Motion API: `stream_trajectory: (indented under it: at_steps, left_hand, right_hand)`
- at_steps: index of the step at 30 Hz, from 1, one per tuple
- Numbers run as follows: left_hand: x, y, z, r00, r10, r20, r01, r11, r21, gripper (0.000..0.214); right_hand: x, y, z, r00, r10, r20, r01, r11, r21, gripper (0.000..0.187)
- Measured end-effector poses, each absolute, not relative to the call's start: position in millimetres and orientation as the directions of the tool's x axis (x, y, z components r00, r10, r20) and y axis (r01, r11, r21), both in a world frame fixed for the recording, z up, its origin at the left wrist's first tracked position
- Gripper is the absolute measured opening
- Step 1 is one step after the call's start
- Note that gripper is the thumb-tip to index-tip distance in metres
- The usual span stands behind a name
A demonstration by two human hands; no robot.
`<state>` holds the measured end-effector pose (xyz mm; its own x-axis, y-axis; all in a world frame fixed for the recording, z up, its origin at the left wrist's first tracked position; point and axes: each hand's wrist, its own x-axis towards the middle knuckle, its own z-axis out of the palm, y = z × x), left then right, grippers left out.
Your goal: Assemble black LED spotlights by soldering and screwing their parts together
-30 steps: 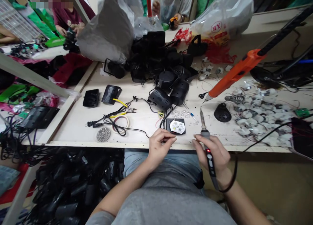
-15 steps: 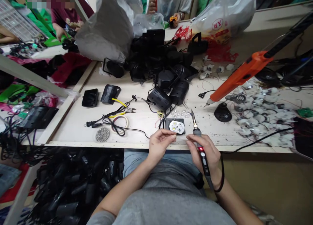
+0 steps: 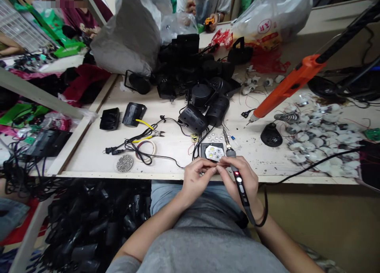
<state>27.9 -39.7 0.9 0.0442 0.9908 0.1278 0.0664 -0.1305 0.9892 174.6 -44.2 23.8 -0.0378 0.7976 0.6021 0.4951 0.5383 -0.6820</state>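
My right hand [image 3: 247, 178] is closed around a soldering iron [image 3: 241, 188] with a lit red display, its metal tip pointing away from me over the table. My left hand [image 3: 196, 180] is pinched at the table's front edge; whatever lies between its fingertips is too small to make out. The fingertips of both hands meet, or nearly so. Just beyond them a white LED board [image 3: 214, 152] with yellowish round spots rests on a dark square part [image 3: 204, 148]. Several small clear lenses [image 3: 216, 136] lie behind it, beside a small blue piece [image 3: 233, 137].
Yellow-handled cutters [image 3: 144, 124], a black cable [image 3: 130, 142] and a round tin of metal wool [image 3: 124, 163] lie left. Black housings [image 3: 192, 118] pile up behind. An orange electric screwdriver [image 3: 285, 88] hangs right, near many white wired parts [image 3: 311, 134]. Other people work across the table.
My right hand has moved left with the soldering iron, and my left hand slightly right, so their fingertips have come together. The orange screwdriver has shifted slightly.
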Motion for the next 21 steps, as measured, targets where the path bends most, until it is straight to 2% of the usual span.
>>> stream_trajectory:
  at_steps: [4, 10, 13, 18, 21]
  left_hand:
    - [28, -40, -1, -0.002, 0.995, 0.105, 0.059, -0.104, 0.993, 0.014]
    - [28, -40, 0, 0.038, 0.991, 0.127, 0.097, -0.130, 0.987, 0.008]
    - [27, -40, 1, 0.013, 0.977, 0.211, 0.169, -0.210, 0.963, 0.009]
    - [27, -40, 3, -0.026, 0.902, 0.431, 0.334, -0.399, 0.854, 0.011]
    - [27, -40, 5, -0.005, 0.882, 0.471, 0.365, -0.437, 0.822, 0.011]
  right_hand:
    - [174, -46, 21, -0.027, 0.807, 0.589, 0.479, 0.528, -0.701, 0.036]
    - [172, -47, 18, -0.030, 0.813, 0.581, 0.483, 0.521, -0.704, 0.034]
    - [170, -46, 18, -0.025, 0.808, 0.588, 0.492, 0.522, -0.696, 0.034]
    - [165, -45, 18, 0.012, 0.810, 0.586, 0.510, 0.499, -0.700, 0.032]
    - [164, -45, 18, 0.029, 0.802, 0.597, 0.522, 0.497, -0.693, 0.031]
